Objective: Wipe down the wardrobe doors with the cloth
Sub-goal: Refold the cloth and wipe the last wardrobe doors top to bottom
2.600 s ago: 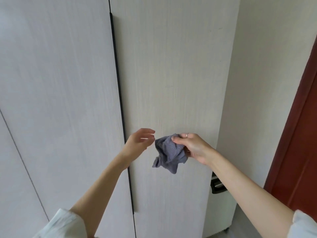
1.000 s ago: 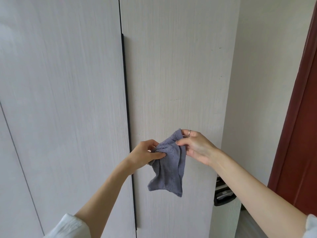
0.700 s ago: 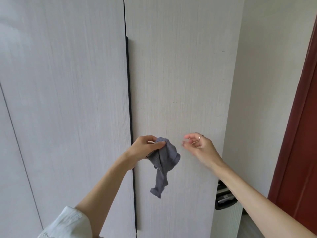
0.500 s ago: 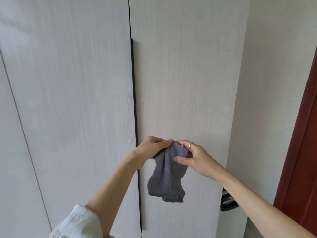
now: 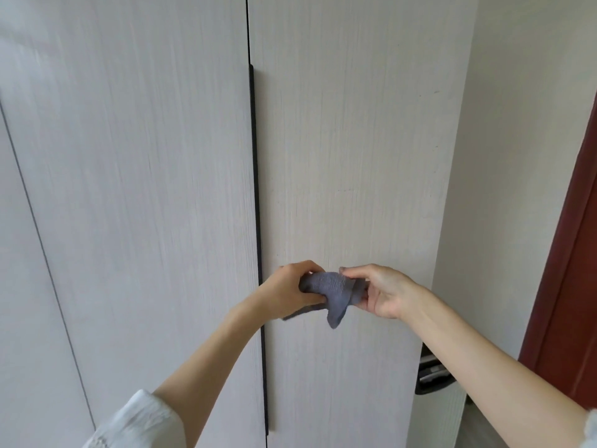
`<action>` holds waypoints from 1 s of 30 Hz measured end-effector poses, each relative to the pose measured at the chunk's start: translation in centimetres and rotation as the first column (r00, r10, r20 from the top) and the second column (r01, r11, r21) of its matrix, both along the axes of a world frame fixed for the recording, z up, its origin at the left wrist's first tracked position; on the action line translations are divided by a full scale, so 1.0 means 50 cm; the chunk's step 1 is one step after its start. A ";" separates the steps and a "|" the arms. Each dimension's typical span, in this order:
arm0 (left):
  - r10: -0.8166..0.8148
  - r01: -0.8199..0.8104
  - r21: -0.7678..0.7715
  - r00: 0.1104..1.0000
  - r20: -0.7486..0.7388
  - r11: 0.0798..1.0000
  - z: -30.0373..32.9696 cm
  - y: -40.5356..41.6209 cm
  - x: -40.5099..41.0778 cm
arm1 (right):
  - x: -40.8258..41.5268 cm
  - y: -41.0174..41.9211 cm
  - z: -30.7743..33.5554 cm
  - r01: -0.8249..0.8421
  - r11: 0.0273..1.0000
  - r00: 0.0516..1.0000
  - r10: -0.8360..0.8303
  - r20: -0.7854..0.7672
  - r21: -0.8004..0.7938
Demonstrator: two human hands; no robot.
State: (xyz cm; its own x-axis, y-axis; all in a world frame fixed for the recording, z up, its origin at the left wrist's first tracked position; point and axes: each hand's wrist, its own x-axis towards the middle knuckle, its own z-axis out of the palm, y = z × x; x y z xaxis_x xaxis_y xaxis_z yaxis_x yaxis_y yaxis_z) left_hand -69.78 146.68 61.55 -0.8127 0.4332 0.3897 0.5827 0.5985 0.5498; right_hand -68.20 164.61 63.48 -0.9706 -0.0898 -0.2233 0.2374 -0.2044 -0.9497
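Observation:
A small grey-blue cloth (image 5: 334,291) is bunched between both hands in front of the wardrobe. My left hand (image 5: 289,289) grips its left end with curled fingers. My right hand (image 5: 379,291) holds its right end, thumb on top and fingers underneath. One corner of the cloth droops below them. Behind the hands stands the pale wood-grain right door (image 5: 349,140), and the left door (image 5: 135,156) is beside it. A thin dark handle strip (image 5: 256,221) runs down the gap between the doors. The cloth does not appear to touch the door.
A plain wall (image 5: 517,140) meets the wardrobe's right side. A dark red door frame (image 5: 571,270) stands at the far right. A dark object (image 5: 431,376) shows low behind the wardrobe's right edge. Another door seam (image 5: 38,237) runs at the left.
The cloth hung loose from my fingertips half a second ago; now it is gathered into a tight bunch between both hands. My right palm has turned upward under it.

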 end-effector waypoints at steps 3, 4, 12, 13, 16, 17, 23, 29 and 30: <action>-0.003 -0.007 0.073 0.992 0.127 0.997 0.002 -0.012 -0.007 | 0.004 0.007 -0.003 0.013 0.922 0.989 0.045 -0.141 0.387; -0.008 -0.016 0.128 0.982 0.188 0.992 0.003 -0.015 -0.008 | 0.006 0.008 -0.004 0.022 0.872 0.973 0.093 -0.211 0.489; -0.192 -0.020 0.524 0.918 0.348 0.851 0.046 -0.014 -0.019 | -0.004 0.006 0.006 -0.129 0.979 0.906 0.182 -0.382 0.161; -0.182 -0.025 0.514 0.919 0.349 0.857 0.056 -0.011 -0.022 | -0.009 0.010 0.012 -0.079 0.985 0.902 0.137 -0.409 0.156; -0.060 -0.091 0.419 0.941 0.333 0.904 0.080 0.001 -0.034 | -0.024 0.019 0.031 0.216 0.931 0.809 -0.001 -0.587 0.296; 0.019 -0.147 0.403 0.952 0.306 0.903 0.088 0.009 -0.042 | -0.028 0.021 0.038 0.344 0.870 0.731 -0.012 -0.682 0.353; -0.139 -0.123 0.603 0.919 0.370 0.788 0.130 0.061 -0.043 | -0.037 0.027 0.040 0.741 0.559 0.152 0.402 -0.903 0.373; -0.459 0.065 0.774 0.835 0.303 0.630 0.169 0.096 -0.036 | -0.038 0.085 0.057 0.762 0.549 0.071 0.458 -0.886 0.345; -0.443 0.097 0.757 0.855 0.269 0.647 0.172 0.105 -0.035 | -0.034 0.086 0.062 0.724 0.606 0.075 0.405 -0.911 0.330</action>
State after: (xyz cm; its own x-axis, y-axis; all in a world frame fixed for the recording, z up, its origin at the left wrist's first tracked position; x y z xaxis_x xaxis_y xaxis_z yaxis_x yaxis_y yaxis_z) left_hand -71.53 151.95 70.16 -0.8516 0.3977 0.3413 0.2764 -0.2125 0.9373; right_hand -69.89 168.88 66.57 -0.2912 -0.2953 0.9099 -0.7816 0.6219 -0.0483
